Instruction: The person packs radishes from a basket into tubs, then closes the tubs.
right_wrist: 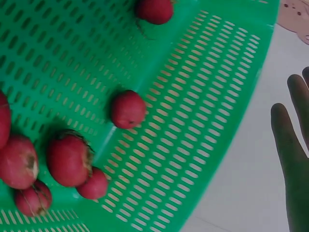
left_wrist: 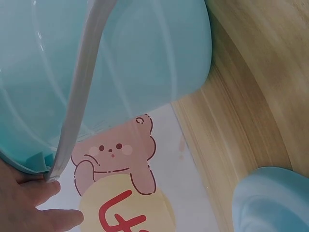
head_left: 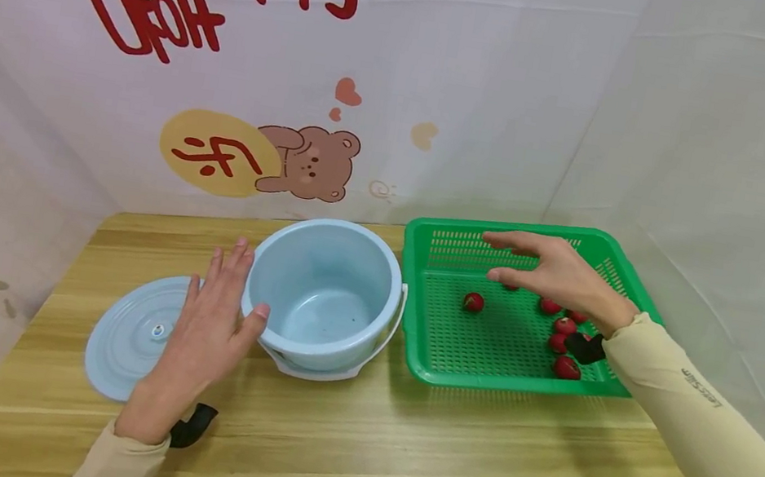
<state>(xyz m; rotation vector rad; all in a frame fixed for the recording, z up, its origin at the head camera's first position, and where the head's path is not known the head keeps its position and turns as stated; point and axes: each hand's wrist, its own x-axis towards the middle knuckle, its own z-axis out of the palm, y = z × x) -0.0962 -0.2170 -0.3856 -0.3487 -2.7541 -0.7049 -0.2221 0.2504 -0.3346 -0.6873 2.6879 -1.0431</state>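
A light blue bucket [head_left: 313, 353] stands upright in the middle of the table, and no contents show inside. My left hand [head_left: 210, 324] is at its left side with straight fingers close to the rim. In the left wrist view those fingers [left_wrist: 36, 193] lie by the rim where the white handle [left_wrist: 79, 87] joins; whether they touch is unclear. My right hand [head_left: 555, 273] hovers above the green basket [head_left: 486, 336], fingers extended and holding nothing. Several red radishes [right_wrist: 69, 158] lie in the basket, mostly on its right side, with one radish [head_left: 473, 302] farther left.
A round blue lid [head_left: 125, 344] lies flat on the wooden table [head_left: 335, 454], left of the bucket and partly behind my left hand. The basket stands close to the bucket's right side. Behind both hangs a white cloth [head_left: 495, 82] printed with a bear and red characters.
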